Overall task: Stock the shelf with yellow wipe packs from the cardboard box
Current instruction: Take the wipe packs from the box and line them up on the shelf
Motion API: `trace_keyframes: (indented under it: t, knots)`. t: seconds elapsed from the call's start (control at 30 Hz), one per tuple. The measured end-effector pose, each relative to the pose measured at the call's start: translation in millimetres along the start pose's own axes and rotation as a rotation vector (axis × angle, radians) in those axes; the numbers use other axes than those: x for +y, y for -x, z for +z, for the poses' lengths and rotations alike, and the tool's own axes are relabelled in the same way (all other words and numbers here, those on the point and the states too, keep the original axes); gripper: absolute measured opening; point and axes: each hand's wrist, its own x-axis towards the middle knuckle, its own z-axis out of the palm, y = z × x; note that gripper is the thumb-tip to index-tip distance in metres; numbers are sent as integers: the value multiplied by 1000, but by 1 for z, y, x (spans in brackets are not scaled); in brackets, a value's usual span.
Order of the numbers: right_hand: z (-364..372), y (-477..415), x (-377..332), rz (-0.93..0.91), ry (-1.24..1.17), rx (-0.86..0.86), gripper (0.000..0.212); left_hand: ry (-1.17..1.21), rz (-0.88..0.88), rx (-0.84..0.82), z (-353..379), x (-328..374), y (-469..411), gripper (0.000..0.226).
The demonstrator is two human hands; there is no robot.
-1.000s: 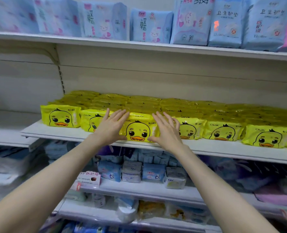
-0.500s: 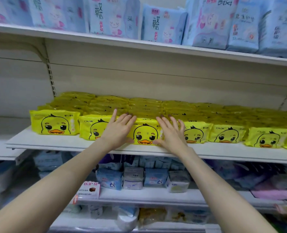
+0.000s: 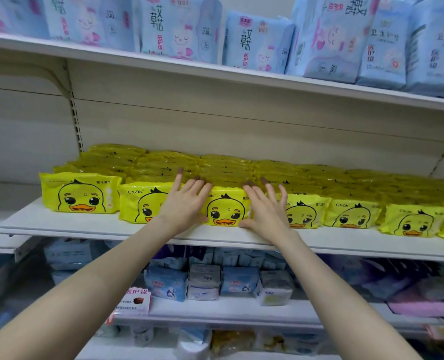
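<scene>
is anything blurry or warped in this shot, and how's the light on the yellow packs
Head view: the front yellow wipe packs, left hand and right hand are sharp and evenly lit, with no strong glare. Head view: the wide lens tilts and bows the shelf and the upper shelf. Head view: the lower shelves are dimmer and softer, and the bottom right corner is smeared.

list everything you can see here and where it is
middle shelf: one, off-white, centre
top shelf: one, off-white, above it
lower shelf: one, off-white, below it
yellow wipe packs: many, yellow, middle shelf, in rows
blue packs: several, pale blue with pink print, top shelf
small packs: several, blue and grey, lower shelf
label card: one, red and white, lower shelf front
left hand: one, bare, flat on front-row packs
right hand: one, bare, flat on front-row packs
</scene>
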Motion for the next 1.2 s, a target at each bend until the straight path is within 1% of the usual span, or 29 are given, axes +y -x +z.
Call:
trace_keyframes:
  t: [0.17,0.37,0.63,0.73,0.93,1.2]
  knots:
    - [5,-2,1,-4,33,49,90,-28,2,-9,2,1,-2,89]
    - [7,0,1,-1,42,51,89,-18,11,-33,7,-2,-2,90]
    - [3,5,0,-19,48,35,99,-23,23,-27,6,-3,0,93]
    - [3,6,2,-5,54,48,96,-16,24,-48,7,-5,1,93]
    - [3,6,2,13,56,73,93,-37,27,-36,2,0,0,98]
    - [5,1,1,14,93,84,89,-76,12,-22,9,0,-4,95]
